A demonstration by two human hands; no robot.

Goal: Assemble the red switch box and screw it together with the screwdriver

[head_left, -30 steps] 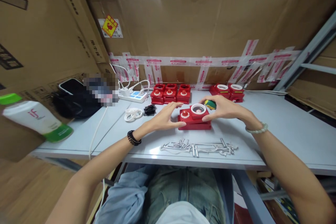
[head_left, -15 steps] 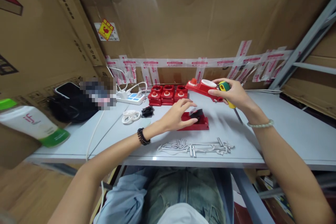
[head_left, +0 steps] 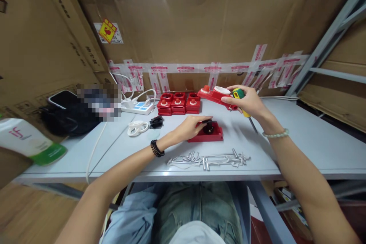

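My left hand [head_left: 188,127] pinches a black plastic part [head_left: 209,126] at an open red box [head_left: 217,136] on the table. The fingers cover the near side of that part. Farther right, my right hand [head_left: 249,102] holds up a red plastic housing [head_left: 211,94] with a white ring and an orange-red knob. A green and yellow screwdriver [head_left: 238,93] is in the same hand, its shaft slanting down to the right. Several silver pins and metal rods [head_left: 207,160] lie along the table's front edge.
Several red housings [head_left: 178,106] stand in a row behind, near a white power strip [head_left: 141,107]. Black pieces [head_left: 156,122] and a coiled white cable [head_left: 137,128] lie left of my hand. A bottle [head_left: 34,143] stands far left; a cardboard wall [head_left: 183,26] rises behind.
My left hand has closed its spread fingers on the black part at the red box. My right hand still holds the housing and screwdriver. The view has shifted slightly right.
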